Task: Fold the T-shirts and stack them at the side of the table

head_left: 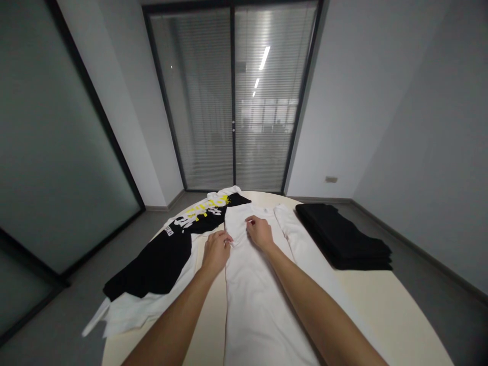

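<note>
A white garment (251,300), seemingly a shirt, lies lengthwise down the middle of the table, wrinkled near its far end. A long white strip (305,244) of cloth runs along its right side; whether it is a folded part or another piece I cannot tell. My left hand (218,250) is at the garment's left edge, fingertips pinched on the cloth. Over the upper middle, my right hand (260,232) has its fingers curled down toward the fabric. What lies between those fingertips is hidden.
A black-and-white garment (160,264) with yellow and white lettering spreads along the left side, hanging over the table's edge. Folded black cloth (343,236) is stacked at the right. The pale table (396,305) has a rounded rim. Behind it stand glazed panels (263,152) with blinds.
</note>
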`<state>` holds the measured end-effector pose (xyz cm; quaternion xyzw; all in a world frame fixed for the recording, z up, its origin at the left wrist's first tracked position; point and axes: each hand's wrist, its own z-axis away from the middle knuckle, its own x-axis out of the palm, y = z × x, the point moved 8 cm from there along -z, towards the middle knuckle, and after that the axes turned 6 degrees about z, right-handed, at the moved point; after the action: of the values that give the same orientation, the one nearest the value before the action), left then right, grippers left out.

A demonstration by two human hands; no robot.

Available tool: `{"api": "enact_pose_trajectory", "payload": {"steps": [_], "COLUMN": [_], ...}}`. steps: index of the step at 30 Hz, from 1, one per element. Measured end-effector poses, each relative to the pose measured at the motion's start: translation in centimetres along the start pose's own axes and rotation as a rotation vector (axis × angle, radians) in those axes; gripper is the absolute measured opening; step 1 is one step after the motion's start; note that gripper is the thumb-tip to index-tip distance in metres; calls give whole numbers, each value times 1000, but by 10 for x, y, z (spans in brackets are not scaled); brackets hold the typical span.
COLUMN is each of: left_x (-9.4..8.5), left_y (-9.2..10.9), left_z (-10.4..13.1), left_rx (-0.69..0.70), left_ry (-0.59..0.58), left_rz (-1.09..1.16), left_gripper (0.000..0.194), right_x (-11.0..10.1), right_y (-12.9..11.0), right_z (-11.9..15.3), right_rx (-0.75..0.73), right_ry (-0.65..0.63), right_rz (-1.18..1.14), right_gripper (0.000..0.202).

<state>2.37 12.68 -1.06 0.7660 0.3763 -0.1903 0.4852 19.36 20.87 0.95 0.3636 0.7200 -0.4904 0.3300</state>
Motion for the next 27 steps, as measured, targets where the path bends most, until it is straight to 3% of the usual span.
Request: {"api": "enact_pose_trajectory", "payload": {"steps": [6, 10, 14, 18, 27], "left_x": [-1, 0, 1, 2, 4], "left_y": [-1, -5, -10, -12, -14], "left_z": [0, -2, -7, -8, -5], "left_rx": [-18, -49, -91, -113, -142], "left_ry": [22, 46, 71, 87, 100], "left_rz": [9, 29, 76, 138, 230], "left_gripper": [30, 24, 17, 15, 38], "right_x": [-10, -13, 0, 17, 11], "right_y": [11, -5, -30, -38, -45], "right_z": [3, 10, 22, 33, 41], "right_rx": [25, -135, -374, -472, -538], "right_ry": [66, 82, -44, -179, -158], "right_rz": [4, 124, 80, 116, 35], "right_gripper": [30, 30, 33, 44, 57]}}
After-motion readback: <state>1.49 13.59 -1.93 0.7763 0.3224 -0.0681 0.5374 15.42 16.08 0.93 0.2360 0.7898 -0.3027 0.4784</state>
